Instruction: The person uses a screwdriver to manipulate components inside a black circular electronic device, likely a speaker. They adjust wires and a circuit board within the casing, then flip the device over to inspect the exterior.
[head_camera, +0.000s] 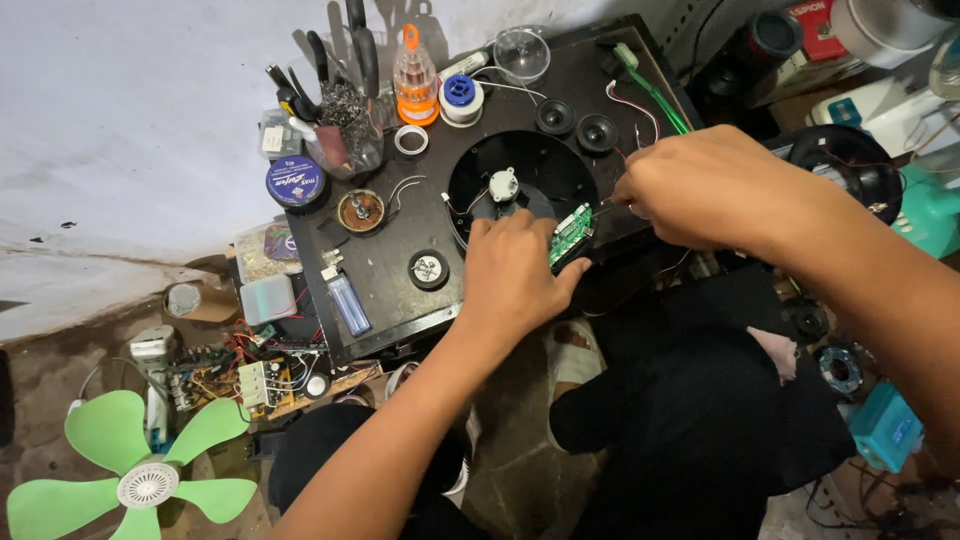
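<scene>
Head view: my left hand (515, 275) pins a small green circuit board (570, 235) against the rim of a round black housing (520, 180) on the dark tabletop (390, 265), fingers curled and thumb pressed beside the board to keep it steady. My right hand (700, 185) comes in from the other side, fingers pinched shut near the board's edge, apparently on thin wires; what exactly they grip, I cannot tell. A white motor part (503, 184) sits inside the housing. Solder spool (460, 98) and tool cup (345, 130) stand well apart, within reach.
</scene>
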